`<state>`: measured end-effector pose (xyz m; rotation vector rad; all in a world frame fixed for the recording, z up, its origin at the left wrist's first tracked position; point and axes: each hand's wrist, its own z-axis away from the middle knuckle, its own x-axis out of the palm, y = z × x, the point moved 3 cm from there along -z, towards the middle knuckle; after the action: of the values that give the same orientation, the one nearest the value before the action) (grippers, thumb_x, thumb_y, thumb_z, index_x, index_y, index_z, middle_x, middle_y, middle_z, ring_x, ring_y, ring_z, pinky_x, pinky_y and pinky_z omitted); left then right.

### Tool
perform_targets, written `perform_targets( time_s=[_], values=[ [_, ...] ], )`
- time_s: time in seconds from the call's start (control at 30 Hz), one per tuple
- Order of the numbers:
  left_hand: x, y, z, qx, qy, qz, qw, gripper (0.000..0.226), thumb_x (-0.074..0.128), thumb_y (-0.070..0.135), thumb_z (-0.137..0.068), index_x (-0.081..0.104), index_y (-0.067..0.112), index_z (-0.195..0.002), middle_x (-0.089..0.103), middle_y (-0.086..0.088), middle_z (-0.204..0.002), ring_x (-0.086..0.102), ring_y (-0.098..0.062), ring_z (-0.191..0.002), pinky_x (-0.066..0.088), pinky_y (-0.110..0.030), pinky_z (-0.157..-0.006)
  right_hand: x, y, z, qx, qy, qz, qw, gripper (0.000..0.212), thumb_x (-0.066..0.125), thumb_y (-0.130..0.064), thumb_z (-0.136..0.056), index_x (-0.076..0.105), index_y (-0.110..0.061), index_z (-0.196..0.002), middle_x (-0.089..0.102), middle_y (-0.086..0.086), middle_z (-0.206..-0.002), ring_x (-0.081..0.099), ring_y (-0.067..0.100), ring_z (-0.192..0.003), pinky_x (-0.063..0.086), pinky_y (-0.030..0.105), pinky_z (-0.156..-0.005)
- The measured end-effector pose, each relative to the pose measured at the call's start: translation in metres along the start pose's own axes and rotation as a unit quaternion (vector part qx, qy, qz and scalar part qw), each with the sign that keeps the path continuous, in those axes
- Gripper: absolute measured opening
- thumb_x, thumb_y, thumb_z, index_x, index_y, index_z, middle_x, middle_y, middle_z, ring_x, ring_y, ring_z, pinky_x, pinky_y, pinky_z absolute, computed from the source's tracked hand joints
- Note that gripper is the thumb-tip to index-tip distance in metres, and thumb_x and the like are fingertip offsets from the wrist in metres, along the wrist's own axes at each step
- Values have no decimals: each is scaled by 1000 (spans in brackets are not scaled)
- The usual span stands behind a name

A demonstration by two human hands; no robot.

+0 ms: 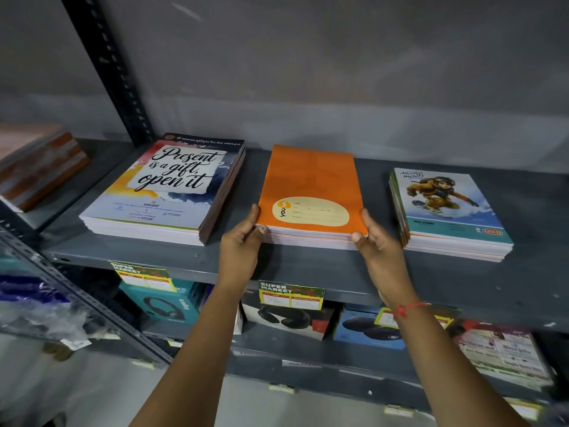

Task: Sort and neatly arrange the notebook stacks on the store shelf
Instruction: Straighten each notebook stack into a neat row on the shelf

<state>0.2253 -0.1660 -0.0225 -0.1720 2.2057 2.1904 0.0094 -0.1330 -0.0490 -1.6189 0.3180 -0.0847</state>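
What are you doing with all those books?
A person is tidying notebooks on a grey shop shelf. The left hand and the right hand grip the two near corners of the orange stack in the middle. A stack with big writing sits left of it, and a cartoon-cover stack sits right.

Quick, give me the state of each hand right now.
Left hand: closed on the near left corner of the orange notebook stack.
Right hand: closed on the stack's near right corner.
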Motion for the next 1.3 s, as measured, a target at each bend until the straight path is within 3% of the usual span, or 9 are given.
perform_targets(
  time_s=[0.13, 0.23, 0.47, 0.63, 0.77, 0.93, 1.1, 1.2, 1.3],
  values=[
    [1, -1, 0, 4, 1, 5, 1000, 49, 51, 7, -90, 40, 15, -138, 51, 4, -134, 46, -9, -122, 37, -22, -104, 0, 1, 0, -2, 5, 3, 1000, 59, 52, -20, -92, 27, -19, -145, 47, -4, -142, 46, 5, -125, 38, 7, -96],
    [0, 0, 0, 1, 0, 4, 1000, 48, 52, 7, -90, 42, 15, -137, 54, 9, -120, 50, -6, -110, 44, -8, -86, 1, 1, 2, 3, 11, -2, 1000, 61, 54, -15, -91, 26, -19, -145, 46, -1, -144, 46, 9, -128, 35, 23, -108],
    [1, 1, -3, -14, 28, 21, 999, 45, 55, 6, -88, 47, 11, -133, 56, 7, -113, 53, -5, -98, 40, -20, -94, 2, 1, 1, 9, 24, 30, 999, 58, 54, -19, -91, 29, -19, -144, 47, 0, -144, 47, 12, -128, 35, 30, -111],
    [1, -4, -7, -11, 51, 26, 998, 43, 58, 5, -86, 52, 8, -129, 59, 6, -112, 54, 6, -85, 48, -2, -72, 1, 3, 0, 6, 32, 59, 998, 57, 53, -22, -91, 31, -21, -143, 46, 1, -145, 45, 13, -130, 36, 31, -111],
    [1, -7, -11, -16, 70, 44, 996, 42, 60, 5, -84, 54, 6, -126, 60, 2, -114, 57, -11, -102, 46, -22, -92, 3, 2, 1, -1, 53, 92, 994, 53, 50, -23, -93, 32, -23, -143, 60, 11, -130, 56, 17, -111, 41, 41, -106],
    [0, -12, -13, 1, 72, 33, 997, 42, 60, 5, -85, 55, 8, -126, 61, 6, -110, 56, 8, -85, 48, -1, -72, 3, -1, 2, -4, 59, 113, 992, 52, 49, -24, -93, 32, -24, -143, 63, 10, -122, 51, 10, -100, 42, 36, -102],
    [1, -16, -14, 5, 74, 37, 997, 41, 61, 5, -84, 55, 8, -125, 60, 8, -109, 53, 11, -83, 47, 3, -67, 0, -1, 1, -7, 69, 114, 991, 51, 50, -23, -93, 35, -24, -141, 63, 9, -122, 52, 10, -102, 41, 33, -102],
    [4, -4, -20, -4, 57, 35, 998, 41, 62, 7, -84, 56, 10, -125, 61, 7, -111, 53, 11, -83, 47, -1, -70, -4, -8, -2, -10, 92, 125, 988, 50, 49, -23, -93, 35, -24, -141, 62, 10, -126, 52, 10, -103, 39, 27, -98],
    [1, -4, -15, -9, 53, 36, 998, 42, 61, 7, -84, 55, 9, -126, 60, 5, -114, 55, 4, -85, 44, -14, -89, 0, -7, 1, -3, 78, 109, 991, 49, 49, -25, -93, 36, -23, -141, 61, 12, -128, 52, 10, -103, 40, 28, -98]
  ],
)
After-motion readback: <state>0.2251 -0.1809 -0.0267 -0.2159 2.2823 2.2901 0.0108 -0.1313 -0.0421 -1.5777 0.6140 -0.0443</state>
